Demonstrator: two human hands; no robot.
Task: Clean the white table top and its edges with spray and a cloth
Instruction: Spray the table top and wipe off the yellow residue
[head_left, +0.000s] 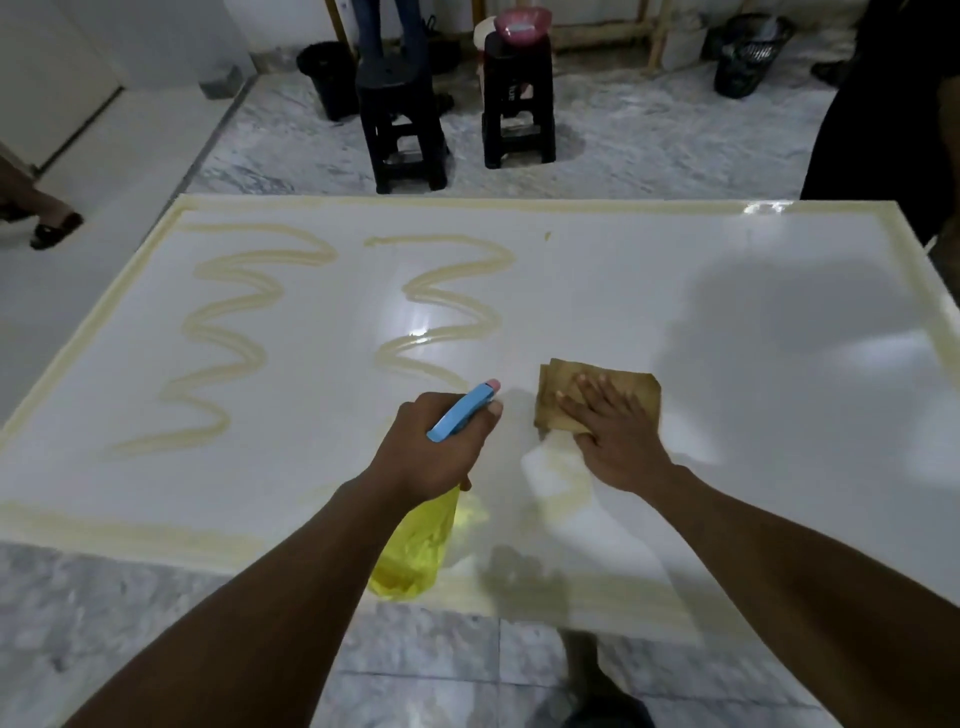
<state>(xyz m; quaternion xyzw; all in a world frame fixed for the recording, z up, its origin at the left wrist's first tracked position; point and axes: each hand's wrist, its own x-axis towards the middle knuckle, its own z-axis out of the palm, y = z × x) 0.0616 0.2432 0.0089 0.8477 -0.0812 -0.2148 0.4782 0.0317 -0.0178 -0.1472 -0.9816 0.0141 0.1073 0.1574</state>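
Note:
The white table top (649, 291) fills the middle of the view, marked with yellowish wavy smears (228, 332) on its left half and a yellowish band along its edges. My left hand (431, 447) grips a spray bottle (415, 551) with a yellow body and a blue trigger head, held above the near middle of the table. My right hand (613, 431) lies flat, fingers spread, pressing a folded brown cloth (571, 387) onto the table just right of the bottle. A pale wet smear (558, 473) sits below the cloth.
Two black plastic stools (400, 124) stand on the marble floor beyond the far edge, one bearing a pink bowl (522, 26). Black bins (748, 52) sit at the back. A person's sandalled foot (54, 228) is at the left, and a dark-clothed person (893, 104) stands at the far right corner.

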